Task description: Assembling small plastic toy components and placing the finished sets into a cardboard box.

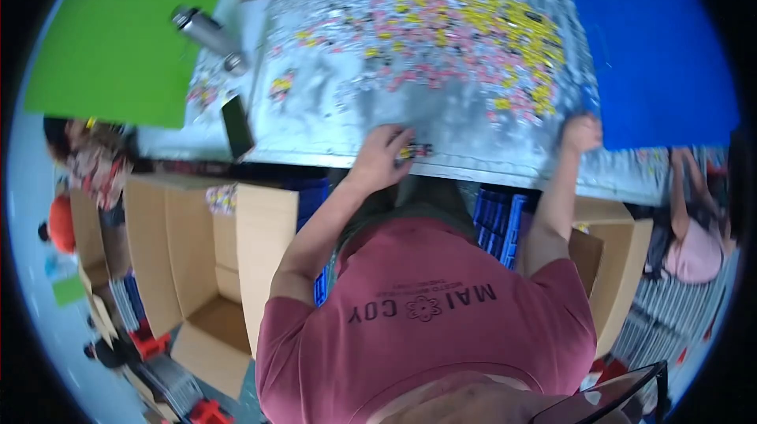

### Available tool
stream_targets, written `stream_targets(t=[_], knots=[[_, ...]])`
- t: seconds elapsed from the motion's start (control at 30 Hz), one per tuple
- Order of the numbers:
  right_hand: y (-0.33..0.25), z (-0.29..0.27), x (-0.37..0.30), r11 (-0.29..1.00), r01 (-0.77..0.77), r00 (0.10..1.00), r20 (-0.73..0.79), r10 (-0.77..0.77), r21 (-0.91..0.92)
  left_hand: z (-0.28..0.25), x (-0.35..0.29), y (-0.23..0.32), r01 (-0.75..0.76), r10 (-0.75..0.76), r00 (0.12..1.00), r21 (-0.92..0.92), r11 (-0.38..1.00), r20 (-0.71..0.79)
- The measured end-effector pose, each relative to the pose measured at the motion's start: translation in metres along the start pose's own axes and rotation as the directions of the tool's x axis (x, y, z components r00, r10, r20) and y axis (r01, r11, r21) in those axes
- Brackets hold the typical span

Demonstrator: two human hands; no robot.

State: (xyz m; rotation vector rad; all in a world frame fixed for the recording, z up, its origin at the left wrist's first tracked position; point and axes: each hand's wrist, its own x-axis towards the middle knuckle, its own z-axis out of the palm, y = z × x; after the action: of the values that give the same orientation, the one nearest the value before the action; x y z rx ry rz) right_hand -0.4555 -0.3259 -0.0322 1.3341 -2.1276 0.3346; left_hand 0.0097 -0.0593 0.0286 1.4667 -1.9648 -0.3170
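My left hand (382, 159) is at the table's near edge with its fingers curled together. Around its fingertips is a little cluster of small yellow, red and dark pieces (418, 150). To the right, my right hand (583, 133) is closed beside the lower left corner of a big blue panel (666, 46); what it holds, if anything, is hidden. Beyond both hands, a wide spread of small yellow, pink and silvery pieces (441, 30) covers much of the shiny metallic tabletop (315, 120). A smaller pile of yellow and pink pieces (281, 85) lies off to the left.
A green panel (118, 38) stands at the left, near a steel bottle (209, 36) and a dark phone-like slab (236, 126). Open cardboard boxes (185, 251) and blue crates (493, 219) are below the table edge. Other people (698, 247) work at both sides.
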Motion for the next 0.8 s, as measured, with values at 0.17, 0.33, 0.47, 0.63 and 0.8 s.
stream_targets(t=[0.17,0.33,0.47,0.63,0.8], knots=[[0.005,0.003,0.01,0.992,-0.05,0.985,0.171,0.029,0.118,-0.004,0.005,0.002,0.068,-0.068,0.996,-0.003,0.998,-0.06],[-0.012,-0.07,-0.03,0.977,-0.066,0.981,0.19,0.027,0.202,-0.032,0.01,-0.024,0.176,-0.168,0.957,0.012,0.984,-0.235],[0.002,-0.098,-0.07,0.971,0.013,0.955,0.285,-0.083,0.239,-0.087,0.028,-0.064,0.351,-0.268,0.847,0.103,0.931,-0.459],[0.007,-0.107,-0.093,0.942,0.083,0.936,0.299,-0.185,0.324,-0.133,0.01,-0.161,0.619,-0.443,0.692,0.152,0.771,-0.569],[0.023,-0.099,-0.092,0.863,0.108,0.927,0.264,-0.267,0.494,-0.129,0.002,-0.177,0.754,-0.578,0.655,0.371,0.542,-0.487]])
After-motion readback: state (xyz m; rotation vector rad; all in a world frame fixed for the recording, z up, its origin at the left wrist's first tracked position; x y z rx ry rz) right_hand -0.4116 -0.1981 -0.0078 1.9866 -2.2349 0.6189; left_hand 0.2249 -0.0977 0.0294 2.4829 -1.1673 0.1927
